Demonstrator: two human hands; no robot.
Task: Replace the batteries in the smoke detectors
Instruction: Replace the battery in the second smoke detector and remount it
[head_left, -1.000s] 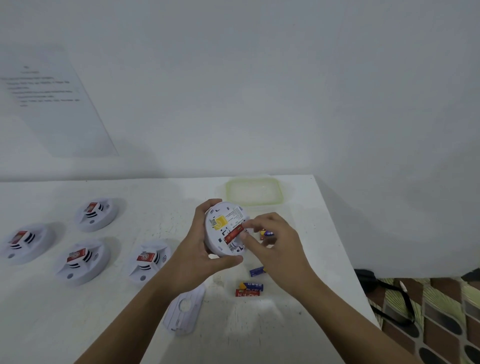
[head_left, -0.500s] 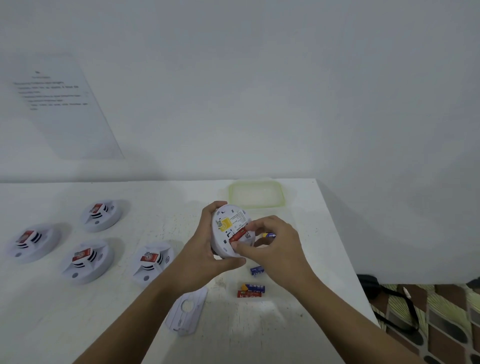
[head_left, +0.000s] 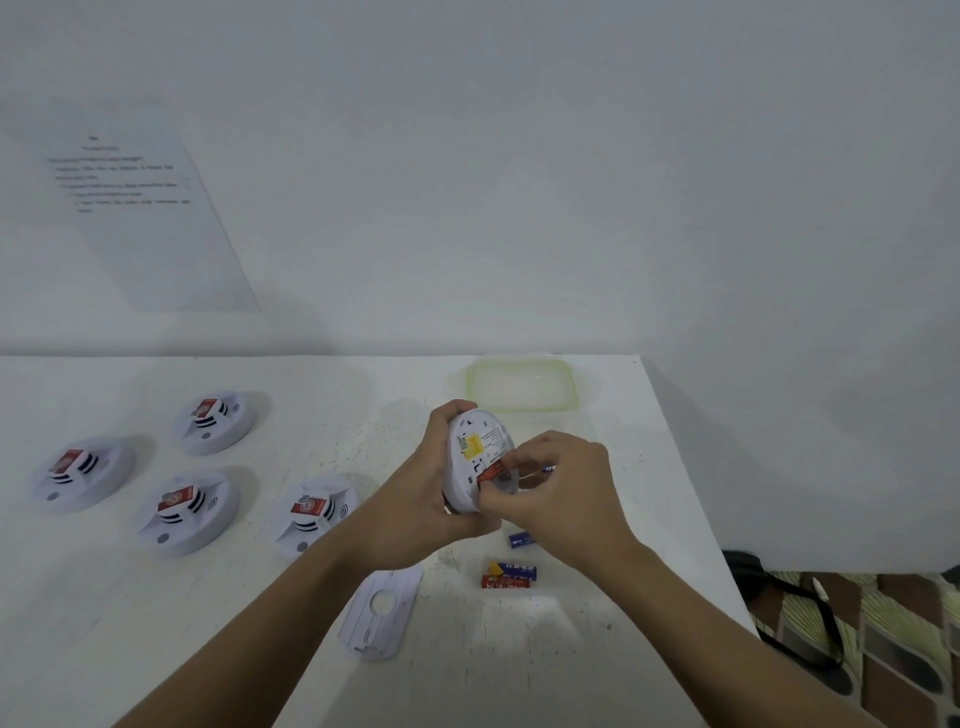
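White plastic is facing the camera: the smoke detector is being held above the right part of the table, back side out and tilted, with the left hand wrapping around its rim. The right hand is pinching a red battery sitting in the detector's open bay, thumb and forefinger curled onto it.

A slip is looking like the main risk. If the cell is seated tightly, a hard tug could be sending it over the nearby table edge or bending a contact. Dropping it among the loose batteries lying just below the hands would risk mixing old with new.

A green-rimmed container is standing just beyond the detector, near the wall; nothing inside it is showing clearly.
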